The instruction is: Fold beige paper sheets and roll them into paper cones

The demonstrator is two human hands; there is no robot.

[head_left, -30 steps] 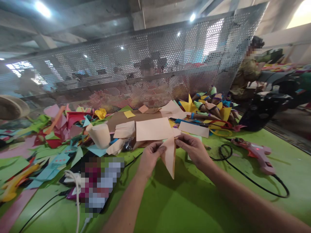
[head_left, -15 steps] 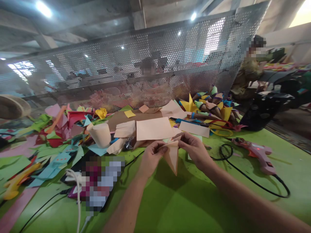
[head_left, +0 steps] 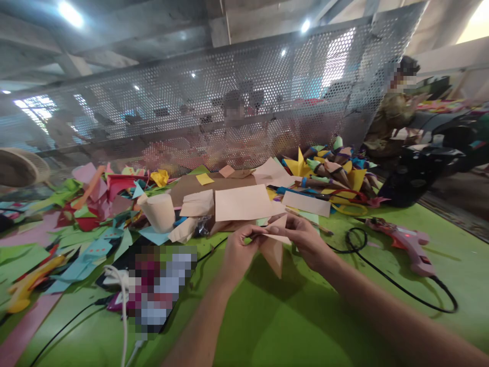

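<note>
A folded piece of peach paper [head_left: 274, 256] hangs between my hands over the green table, its pointed end downward. My left hand [head_left: 244, 247] pinches its upper left part between thumb and fingers. On the other side, my right hand [head_left: 300, 235] is closed on a flap near the top, with the thumb over it. Fingers cover part of the upper folds. Just beyond lies a flat peach paper rectangle [head_left: 243, 203], and a smaller pale strip [head_left: 306, 203] is to its right.
A pink glue gun [head_left: 408, 242] with a black cord lies at right. Scissors [head_left: 347, 200] and finished paper cones [head_left: 332, 165] are behind. To the left are a paper cup [head_left: 158, 211], a blurred-out phone-like item [head_left: 164, 290] and coloured scraps [head_left: 95, 234]. A perforated metal screen [head_left: 214, 112] stands behind.
The top flap of the peach paper has been bent over, now lying nearly flat under my right thumb. Both hands stay in almost the same place.
</note>
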